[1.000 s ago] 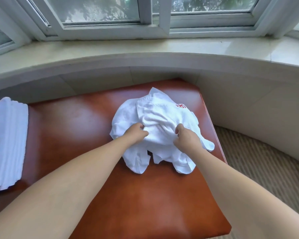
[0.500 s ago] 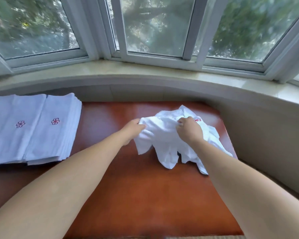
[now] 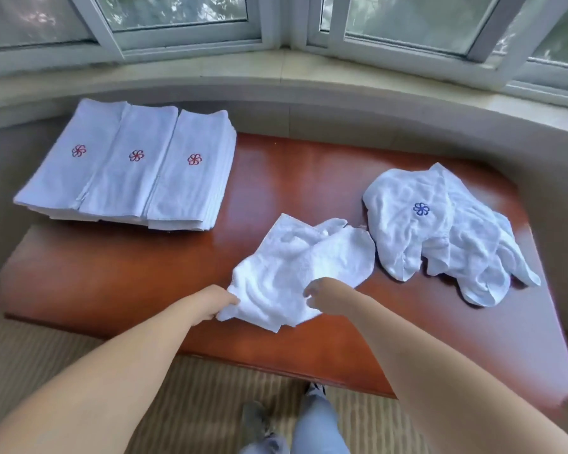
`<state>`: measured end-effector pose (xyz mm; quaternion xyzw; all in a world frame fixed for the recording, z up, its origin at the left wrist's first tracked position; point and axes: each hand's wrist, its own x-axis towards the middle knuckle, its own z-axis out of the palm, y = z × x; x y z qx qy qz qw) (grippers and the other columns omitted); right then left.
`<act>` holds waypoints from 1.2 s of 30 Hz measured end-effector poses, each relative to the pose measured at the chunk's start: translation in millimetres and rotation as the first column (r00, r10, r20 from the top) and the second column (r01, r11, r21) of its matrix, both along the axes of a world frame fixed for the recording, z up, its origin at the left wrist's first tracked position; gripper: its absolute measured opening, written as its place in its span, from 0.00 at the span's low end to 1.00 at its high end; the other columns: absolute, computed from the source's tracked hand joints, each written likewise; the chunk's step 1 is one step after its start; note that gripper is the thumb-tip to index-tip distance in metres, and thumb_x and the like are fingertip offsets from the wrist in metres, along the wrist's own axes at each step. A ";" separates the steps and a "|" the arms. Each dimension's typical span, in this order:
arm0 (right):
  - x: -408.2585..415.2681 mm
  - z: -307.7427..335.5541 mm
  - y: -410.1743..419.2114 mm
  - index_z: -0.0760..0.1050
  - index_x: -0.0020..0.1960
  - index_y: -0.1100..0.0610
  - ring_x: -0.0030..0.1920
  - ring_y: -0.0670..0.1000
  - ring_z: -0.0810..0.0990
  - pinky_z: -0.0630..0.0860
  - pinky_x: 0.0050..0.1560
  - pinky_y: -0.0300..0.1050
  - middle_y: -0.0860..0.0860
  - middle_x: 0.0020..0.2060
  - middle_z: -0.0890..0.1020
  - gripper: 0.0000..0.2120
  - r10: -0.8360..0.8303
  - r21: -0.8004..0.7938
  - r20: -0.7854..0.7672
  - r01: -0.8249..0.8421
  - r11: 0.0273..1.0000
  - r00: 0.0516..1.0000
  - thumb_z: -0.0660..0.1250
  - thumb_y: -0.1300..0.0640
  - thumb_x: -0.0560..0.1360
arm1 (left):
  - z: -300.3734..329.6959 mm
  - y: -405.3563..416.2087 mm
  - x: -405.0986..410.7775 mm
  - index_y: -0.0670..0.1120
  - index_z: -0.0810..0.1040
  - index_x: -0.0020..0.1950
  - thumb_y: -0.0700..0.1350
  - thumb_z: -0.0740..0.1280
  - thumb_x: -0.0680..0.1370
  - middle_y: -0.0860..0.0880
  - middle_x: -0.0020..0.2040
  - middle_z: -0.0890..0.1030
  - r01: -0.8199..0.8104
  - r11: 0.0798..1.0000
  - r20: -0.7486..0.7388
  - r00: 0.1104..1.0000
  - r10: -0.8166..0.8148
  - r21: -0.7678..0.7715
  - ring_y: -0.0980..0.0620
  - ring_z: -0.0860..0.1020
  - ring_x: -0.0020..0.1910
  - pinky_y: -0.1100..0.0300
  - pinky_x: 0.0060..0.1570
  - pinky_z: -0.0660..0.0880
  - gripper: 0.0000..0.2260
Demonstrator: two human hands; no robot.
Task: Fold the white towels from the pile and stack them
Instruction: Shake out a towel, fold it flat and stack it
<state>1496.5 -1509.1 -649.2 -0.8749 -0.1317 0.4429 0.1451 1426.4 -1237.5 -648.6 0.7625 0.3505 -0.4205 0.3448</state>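
A crumpled white towel [image 3: 295,267] lies on the red-brown table [image 3: 128,273] in front of me. My left hand [image 3: 215,301] pinches its near left corner. My right hand [image 3: 328,294] grips its near edge a little to the right. The loose pile of white towels [image 3: 440,231] sits at the table's right side, the top one showing a blue flower mark. Three side-by-side stacks of folded white towels [image 3: 135,172] with red flower marks rest at the back left.
A curved stone window ledge [image 3: 276,90] and window frames run behind the table. Striped carpet [image 3: 63,352] lies below the table's near edge. My legs and shoes [image 3: 295,421] show at the bottom.
One towel has been pulled out of the pile and drawn left and toward me. My view has swung back and left, so the folded stacks now show fully.
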 end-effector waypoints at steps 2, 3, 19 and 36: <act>-1.3 -17.2 -3.6 0.79 0.64 0.56 0.60 0.55 0.77 0.73 0.62 0.48 0.54 0.59 0.80 0.14 -0.046 -0.118 -0.089 0.036 0.992 0.995 0.64 0.57 0.80 | -15.9 4.5 -2.3 0.41 0.78 0.62 0.57 0.65 0.82 0.43 0.57 0.83 -0.032 0.999 -0.005 0.999 0.032 -0.025 0.46 0.81 0.55 0.52 0.65 0.75 0.20; 0.3 -26.3 -7.5 0.80 0.58 0.57 0.54 0.56 0.77 0.73 0.59 0.49 0.55 0.52 0.79 0.09 -0.080 -0.173 -0.103 0.061 0.983 0.991 0.65 0.58 0.80 | -23.6 5.5 -0.6 0.42 0.77 0.62 0.60 0.64 0.81 0.44 0.56 0.83 -0.048 0.998 0.002 0.999 0.048 -0.039 0.47 0.80 0.52 0.52 0.63 0.76 0.22; 62.3 -105.3 -7.9 0.75 0.45 0.60 0.35 0.52 0.75 0.76 0.45 0.46 0.53 0.34 0.76 0.10 -0.827 -0.128 -0.411 0.874 0.468 0.383 0.70 0.53 0.77 | -70.4 -22.3 80.0 0.47 0.72 0.74 0.54 0.68 0.79 0.45 0.67 0.76 -0.262 0.965 -0.011 0.965 0.263 0.020 0.42 0.75 0.65 0.51 0.62 0.73 0.24; 183.5 23.6 26.2 0.76 0.40 0.46 0.32 0.45 0.74 0.71 0.36 0.40 0.47 0.32 0.75 0.09 -0.729 0.618 0.059 0.549 0.564 0.682 0.61 0.45 0.74 | 6.6 15.0 83.0 0.39 0.77 0.61 0.38 0.69 0.64 0.41 0.57 0.79 -0.610 0.630 -0.034 0.731 0.681 -0.480 0.41 0.80 0.54 0.48 0.63 0.75 0.25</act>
